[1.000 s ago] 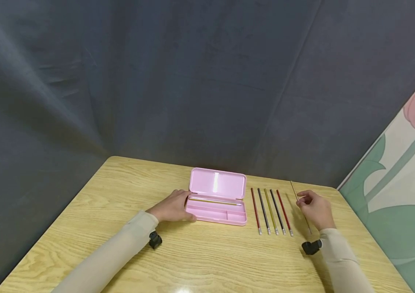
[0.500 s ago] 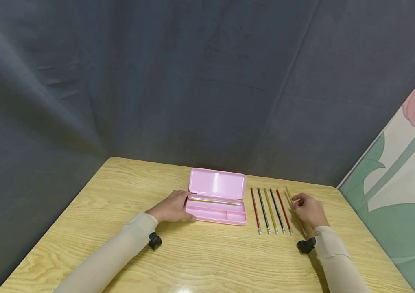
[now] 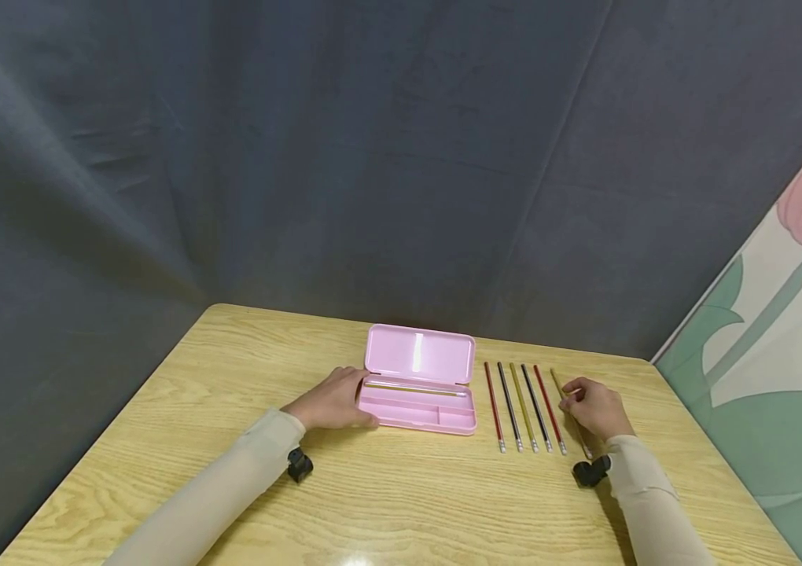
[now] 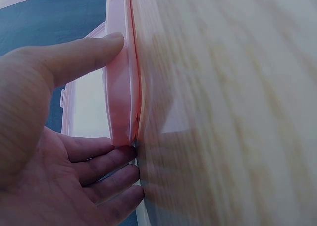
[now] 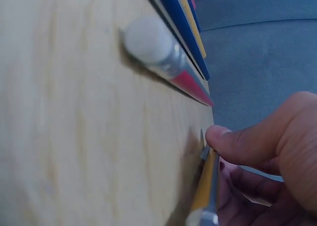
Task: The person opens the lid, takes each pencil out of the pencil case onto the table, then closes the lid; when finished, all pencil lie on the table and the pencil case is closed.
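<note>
A pink pencil case (image 3: 417,420) lies with its lid raised on the wooden table; one yellow pencil (image 3: 411,389) lies in its rear compartment. My left hand (image 3: 333,399) holds the case's left end, the thumb along the front wall and the fingers at the end wall, as the left wrist view shows. With thumb and fingers my right hand (image 3: 597,407) pinches another yellow pencil (image 5: 205,191), low over the table or touching it; I cannot tell which. This pencil stands to the right of a red pencil (image 3: 549,409), roughly in line with the row.
Left of the red pencil several more lie side by side, erasers toward me: a dark one (image 3: 537,409), a yellow one (image 3: 524,409), another dark one (image 3: 510,407) and a red one (image 3: 495,407). A dark curtain (image 3: 401,173) hangs behind the table.
My right hand has moved a little left and brought the yellow pencil down beside the row, closer to the red pencil. The left hand and the pencil case have stayed put.
</note>
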Tool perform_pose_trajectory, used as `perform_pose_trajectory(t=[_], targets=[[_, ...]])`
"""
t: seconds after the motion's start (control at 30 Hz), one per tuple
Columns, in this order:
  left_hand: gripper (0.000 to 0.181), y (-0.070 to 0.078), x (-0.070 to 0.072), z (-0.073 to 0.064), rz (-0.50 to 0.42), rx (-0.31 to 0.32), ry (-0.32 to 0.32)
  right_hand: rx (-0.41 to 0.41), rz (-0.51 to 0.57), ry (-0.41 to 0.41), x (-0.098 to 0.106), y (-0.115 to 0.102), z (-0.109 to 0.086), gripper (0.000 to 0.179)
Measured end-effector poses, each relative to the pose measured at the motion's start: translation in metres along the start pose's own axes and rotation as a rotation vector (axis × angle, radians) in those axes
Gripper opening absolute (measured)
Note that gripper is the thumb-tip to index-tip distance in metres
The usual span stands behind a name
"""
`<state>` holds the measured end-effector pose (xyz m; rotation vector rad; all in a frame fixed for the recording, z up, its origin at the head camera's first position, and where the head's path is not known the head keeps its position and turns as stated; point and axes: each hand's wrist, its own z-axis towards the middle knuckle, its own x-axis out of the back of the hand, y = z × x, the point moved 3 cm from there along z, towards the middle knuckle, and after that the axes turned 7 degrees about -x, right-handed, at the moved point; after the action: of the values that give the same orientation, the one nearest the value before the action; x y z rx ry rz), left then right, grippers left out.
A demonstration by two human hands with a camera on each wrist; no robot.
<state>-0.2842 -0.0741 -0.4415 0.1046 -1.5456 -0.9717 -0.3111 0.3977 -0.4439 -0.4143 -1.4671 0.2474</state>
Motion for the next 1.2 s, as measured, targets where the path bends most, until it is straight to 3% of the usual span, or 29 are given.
perform_pose_trajectory(t=[0.6, 0.7, 0.93, 1.2], targets=[[0.083, 0.001, -0.001, 0.0, -0.012, 0.009, -0.007, -0.055, 0.002, -0.026, 0.004, -0.002, 0.0, 0.031], [0.084, 0.0, -0.002, 0.0, -0.008, 0.007, -0.009, -0.052, 0.029, 0.034, 0.008, -0.005, -0.003, 0.029], [0.083, -0.001, 0.0, 0.001, -0.011, -0.006, -0.005, -0.002, 0.14, 0.257, 0.026, -0.024, -0.006, 0.026], [0.084, -0.002, 0.0, 0.001, -0.001, 0.002, -0.011, 0.054, 0.224, 0.303, 0.027, -0.061, -0.008, 0.023]])
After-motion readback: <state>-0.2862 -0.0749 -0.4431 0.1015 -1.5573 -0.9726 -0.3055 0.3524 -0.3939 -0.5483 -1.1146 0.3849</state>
